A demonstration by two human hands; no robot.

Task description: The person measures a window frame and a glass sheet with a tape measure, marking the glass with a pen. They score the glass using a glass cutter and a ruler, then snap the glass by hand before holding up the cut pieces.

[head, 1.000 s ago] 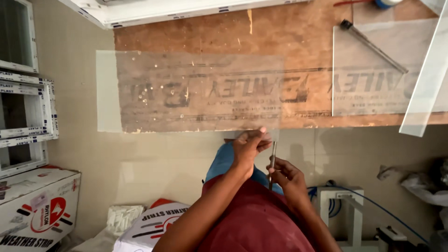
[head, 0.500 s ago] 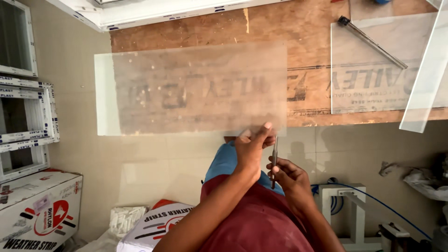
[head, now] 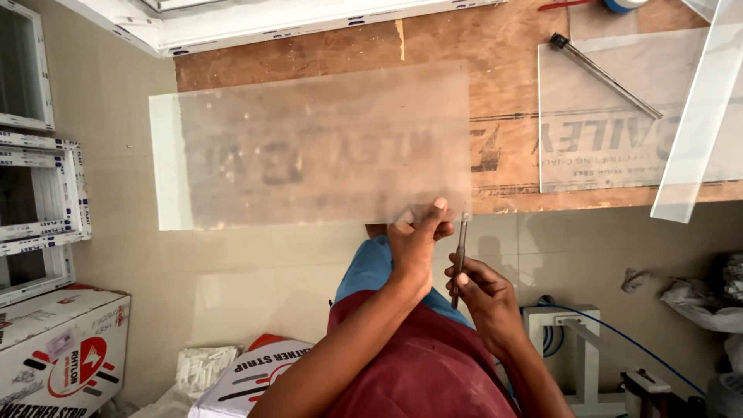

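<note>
1. The glass pane (head: 309, 147) is a long rectangular sheet, frosted or dusty, held roughly level above the edge of the wooden workbench (head: 511, 54). About two thirds of its length lies over the bench; its left end projects past the bench over the tiled floor (head: 232, 271).
2. Handling judgement: the pane looks thin, rigid and brittle. It will not flex usefully, its edges are likely sharp, and its smooth faces are likely slippery. Its length makes it lever hard against a single grip point.
3. The left hand (head: 418, 240) is clamped on the pane's near edge towards the right corner, thumb on top and fingers underneath. This grip is off-centre; the long left end hangs unsupported.
4. Recommended hold: grip along the long edges, nearer the middle of the length, with flat fingers rather than fingertips, away from corners.
5. The right hand (head: 484, 290) is closed around a slim glass cutter (head: 461, 248), held upright just right of the left hand. Its tip stands near the pane's right corner; whether it touches cannot be told.
6. A second glass sheet (head: 596, 147) lies flat on the bench to the right, with a metal rod tool (head: 604, 73) resting on it.
7. A narrow glass strip (head: 696, 116) leans at the far right.
8. White window frames (head: 39, 186) and a cardboard box (head: 62, 348) stand at the left.
</note>
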